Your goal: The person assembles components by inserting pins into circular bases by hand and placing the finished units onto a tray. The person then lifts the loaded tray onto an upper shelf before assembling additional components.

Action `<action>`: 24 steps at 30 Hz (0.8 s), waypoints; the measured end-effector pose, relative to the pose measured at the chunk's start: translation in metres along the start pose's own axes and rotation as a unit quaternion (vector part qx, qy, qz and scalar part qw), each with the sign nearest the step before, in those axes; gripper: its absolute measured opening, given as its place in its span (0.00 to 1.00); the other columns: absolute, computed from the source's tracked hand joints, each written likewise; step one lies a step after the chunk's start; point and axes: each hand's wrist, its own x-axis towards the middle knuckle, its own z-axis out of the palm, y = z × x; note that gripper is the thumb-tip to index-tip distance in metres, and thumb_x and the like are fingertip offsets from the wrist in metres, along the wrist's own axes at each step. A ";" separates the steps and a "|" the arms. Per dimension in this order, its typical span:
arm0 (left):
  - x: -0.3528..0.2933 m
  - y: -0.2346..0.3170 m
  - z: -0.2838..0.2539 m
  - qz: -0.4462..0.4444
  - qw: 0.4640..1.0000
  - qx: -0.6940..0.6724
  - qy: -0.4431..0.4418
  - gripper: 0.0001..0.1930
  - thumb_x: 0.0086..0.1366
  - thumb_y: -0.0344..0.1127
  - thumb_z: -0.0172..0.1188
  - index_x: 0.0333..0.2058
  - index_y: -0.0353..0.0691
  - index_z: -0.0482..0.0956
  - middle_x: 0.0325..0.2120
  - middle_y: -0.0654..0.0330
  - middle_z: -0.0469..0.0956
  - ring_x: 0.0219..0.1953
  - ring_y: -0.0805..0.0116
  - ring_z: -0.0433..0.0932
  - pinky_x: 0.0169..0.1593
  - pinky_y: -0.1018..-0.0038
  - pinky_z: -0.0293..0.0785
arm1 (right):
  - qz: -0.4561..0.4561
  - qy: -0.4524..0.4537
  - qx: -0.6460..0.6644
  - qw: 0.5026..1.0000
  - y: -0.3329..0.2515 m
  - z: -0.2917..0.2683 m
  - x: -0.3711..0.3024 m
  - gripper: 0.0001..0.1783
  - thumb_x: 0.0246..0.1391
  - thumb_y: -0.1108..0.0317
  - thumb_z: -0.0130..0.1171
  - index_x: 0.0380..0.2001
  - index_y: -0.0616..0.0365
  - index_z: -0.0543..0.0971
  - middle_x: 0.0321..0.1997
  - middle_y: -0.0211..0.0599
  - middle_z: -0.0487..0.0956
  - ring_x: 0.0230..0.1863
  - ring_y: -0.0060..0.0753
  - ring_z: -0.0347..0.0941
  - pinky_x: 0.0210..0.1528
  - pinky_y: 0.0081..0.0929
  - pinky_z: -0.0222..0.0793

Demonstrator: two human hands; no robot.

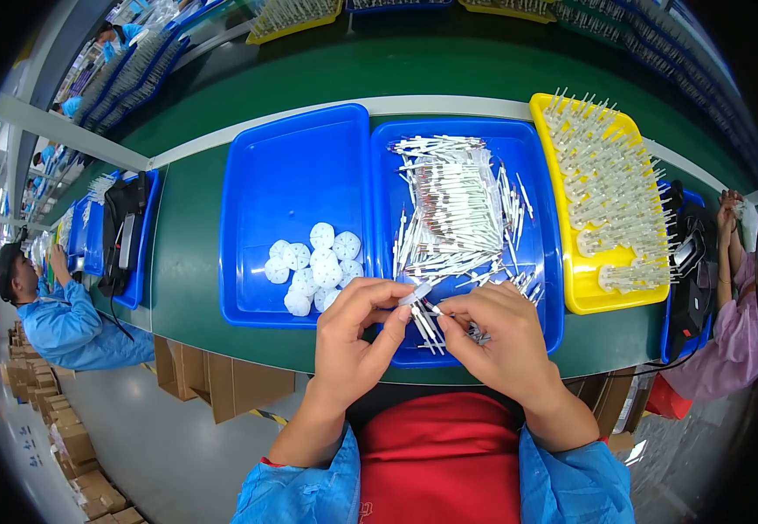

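Both hands meet at lower centre: left hand (357,327) pinches a small white disc (415,295), right hand (497,336) pinches thin white pins (427,325), over the blue tray (462,345). Parts look light, stiff, small and slippery; fingertip hold at disc rim and pin shank seems best

yellow tray (582,293) packed with finished white pieces, cardboard boxes (222,384) stacked under the green bench (187,236), coworkers seated either side
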 end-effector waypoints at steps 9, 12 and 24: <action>-0.001 -0.002 -0.004 0.007 0.999 -0.005 -0.036 0.13 0.75 0.16 0.66 0.56 0.27 0.84 0.54 0.50 0.81 0.52 0.65 0.88 0.54 0.73 0.87 | 0.009 0.022 0.011 1.000 0.000 0.006 -0.003 0.06 0.61 0.70 0.77 0.41 0.54 0.90 0.30 0.32 0.87 0.30 0.37 0.82 0.39 0.40 0.68; -0.001 -0.004 -0.003 -0.003 0.999 -0.040 -0.032 0.13 0.74 0.16 0.67 0.55 0.27 0.84 0.54 0.50 0.81 0.52 0.65 0.88 0.54 0.73 0.87 | 0.012 0.025 0.014 1.000 0.002 0.010 -0.004 0.06 0.61 0.69 0.78 0.40 0.54 0.89 0.28 0.31 0.85 0.28 0.36 0.81 0.38 0.38 0.67; 0.000 -0.005 0.004 0.000 0.999 -0.035 0.007 0.09 0.69 0.20 0.76 0.46 0.30 0.88 0.43 0.55 0.86 0.41 0.71 0.89 0.42 0.76 0.87 | 0.008 0.023 0.055 0.998 0.002 0.013 -0.008 0.07 0.60 0.70 0.79 0.35 0.53 0.86 0.25 0.29 0.82 0.26 0.35 0.79 0.35 0.38 0.66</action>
